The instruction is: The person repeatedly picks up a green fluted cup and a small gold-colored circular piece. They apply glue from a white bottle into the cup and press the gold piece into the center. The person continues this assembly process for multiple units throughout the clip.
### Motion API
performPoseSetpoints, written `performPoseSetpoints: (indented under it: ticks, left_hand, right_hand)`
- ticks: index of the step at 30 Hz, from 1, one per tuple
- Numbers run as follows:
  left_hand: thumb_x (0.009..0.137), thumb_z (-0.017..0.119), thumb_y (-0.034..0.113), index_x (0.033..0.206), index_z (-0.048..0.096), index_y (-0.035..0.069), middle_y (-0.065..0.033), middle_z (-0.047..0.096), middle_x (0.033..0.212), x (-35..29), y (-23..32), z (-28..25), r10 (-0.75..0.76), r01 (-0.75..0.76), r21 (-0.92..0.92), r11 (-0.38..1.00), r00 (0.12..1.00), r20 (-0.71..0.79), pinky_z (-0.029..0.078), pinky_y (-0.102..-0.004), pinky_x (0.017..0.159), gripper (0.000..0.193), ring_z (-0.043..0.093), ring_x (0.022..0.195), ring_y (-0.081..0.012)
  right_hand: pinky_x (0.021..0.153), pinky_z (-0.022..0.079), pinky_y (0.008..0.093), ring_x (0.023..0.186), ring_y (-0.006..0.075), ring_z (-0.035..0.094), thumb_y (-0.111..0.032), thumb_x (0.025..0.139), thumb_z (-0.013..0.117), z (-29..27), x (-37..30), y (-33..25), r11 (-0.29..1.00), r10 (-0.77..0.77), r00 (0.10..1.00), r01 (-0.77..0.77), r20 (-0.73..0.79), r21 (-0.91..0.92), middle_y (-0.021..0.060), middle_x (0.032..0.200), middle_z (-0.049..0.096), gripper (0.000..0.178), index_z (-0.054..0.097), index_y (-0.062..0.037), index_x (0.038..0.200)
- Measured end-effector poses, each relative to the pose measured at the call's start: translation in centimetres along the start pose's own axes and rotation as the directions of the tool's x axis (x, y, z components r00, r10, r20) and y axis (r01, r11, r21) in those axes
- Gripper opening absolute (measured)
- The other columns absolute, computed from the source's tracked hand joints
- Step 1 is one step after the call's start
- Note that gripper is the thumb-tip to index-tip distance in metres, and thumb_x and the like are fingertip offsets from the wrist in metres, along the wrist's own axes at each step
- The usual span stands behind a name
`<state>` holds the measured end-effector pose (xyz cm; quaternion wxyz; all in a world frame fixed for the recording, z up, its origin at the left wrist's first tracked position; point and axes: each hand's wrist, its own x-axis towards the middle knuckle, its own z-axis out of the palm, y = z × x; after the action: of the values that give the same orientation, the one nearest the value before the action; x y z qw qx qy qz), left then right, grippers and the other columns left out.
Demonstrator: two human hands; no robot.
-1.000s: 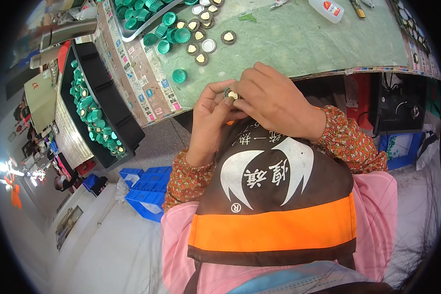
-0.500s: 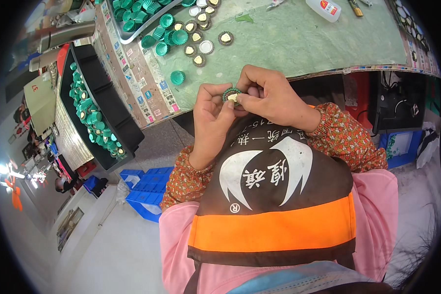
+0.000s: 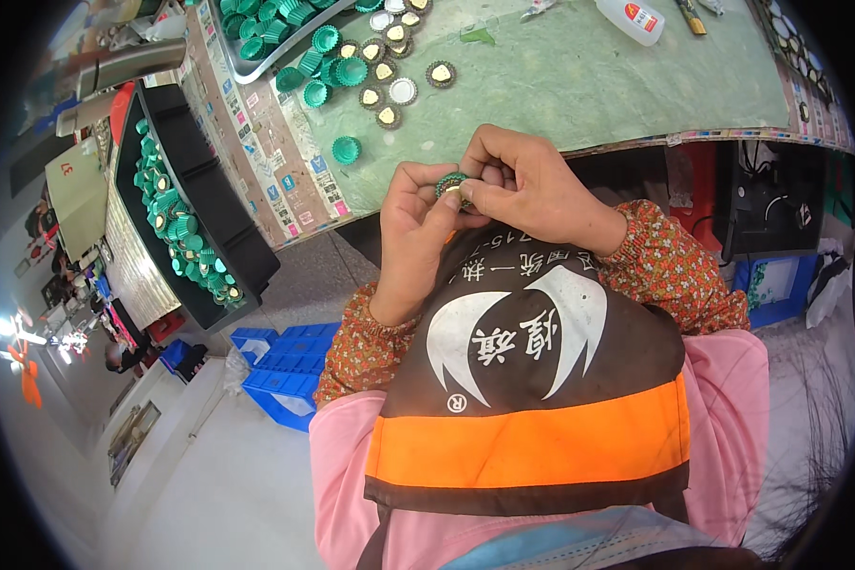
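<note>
Just above my lap, beyond the near table edge, a small green fluted cup (image 3: 448,180) with a dark inside and a pale piece is held between both hands. My left hand (image 3: 412,217) is closed around its left side, with the thumb at the rim. From the right, my right hand (image 3: 534,190) pinches it, thumb laid over the pale piece. Fingers cover much of the cup. On the table ahead lie several dark fluted discs (image 3: 441,74) with pale pieces in them. A lone green cup (image 3: 347,150) sits nearer, left of my hands.
A metal tray (image 3: 247,72) heaped with green cups stands at the far left of the green-covered table (image 3: 579,104). Left of the table is a black bin (image 3: 220,204) of green cups. A clear bottle (image 3: 632,21) lies far right. Blue crates (image 3: 290,366) stand below.
My right thumb has shifted over the pale piece, covering more of it, and the cup has tilted slightly. Both hands otherwise stay nearly in place.
</note>
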<state>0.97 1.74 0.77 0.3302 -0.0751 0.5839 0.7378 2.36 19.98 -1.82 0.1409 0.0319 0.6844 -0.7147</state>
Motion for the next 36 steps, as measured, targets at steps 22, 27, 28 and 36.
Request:
performPoseSetpoints:
  ticks: [22,27,28,36]
  left_hand:
    - [0.102,0.058,0.021,0.139,0.051,0.003,-0.0107,0.064,0.116,-0.1,10.4,-12.7,0.481,-0.582,-0.193,0.79,0.784,-0.393,0.055,-0.0226,0.066,0.042,0.063,0.088,-0.0123]
    - [0.096,0.067,0.016,0.122,0.062,0.004,-0.0053,0.065,0.098,2.5,6.3,-8.9,0.449,-0.099,0.805,0.586,0.866,-0.221,0.047,-0.0264,0.064,0.029,0.056,0.072,-0.0143]
    - [0.095,0.068,0.017,0.12,0.062,0.004,-0.0067,0.065,0.098,2.6,5.9,-8.2,0.482,-0.065,0.925,0.375,0.866,-0.134,0.047,-0.0291,0.064,0.029,0.057,0.072,-0.0175]
    - [0.097,0.067,0.019,0.113,0.055,0.006,-0.0071,0.065,0.087,2.7,4.5,-6.5,0.446,-0.06,0.898,0.436,0.881,-0.158,0.046,-0.0296,0.061,0.024,0.058,0.07,-0.0159]
  right_hand:
    - [0.094,0.041,0.0483,0.107,0.0392,0.05,-0.01,0.081,0.071,-11.9,2.3,-4.7,0.345,-0.693,0.631,-0.136,-0.35,-0.929,0.0195,0.108,0.054,0.041,0.06,-0.0003,0.119]
    - [0.097,0.041,0.0486,0.111,0.0407,0.05,-0.008,0.079,0.069,-13.0,2.8,-3.2,0.266,-0.602,0.762,-0.087,-0.236,-0.96,0.0217,0.113,0.053,0.046,0.057,0.001,0.123]
    - [0.097,0.041,0.0486,0.112,0.0409,0.05,-0.007,0.079,0.068,-13.1,2.9,-3.0,0.204,-0.603,0.771,-0.098,-0.204,-0.974,0.022,0.113,0.054,0.046,0.057,0.0013,0.123]
    - [0.094,0.042,0.048,0.107,0.0405,0.051,-0.01,0.08,0.068,-14.6,3.4,-1.4,0.455,-0.659,0.686,0.036,-0.309,-0.89,0.0211,0.108,0.055,0.037,0.062,0.0,0.115]
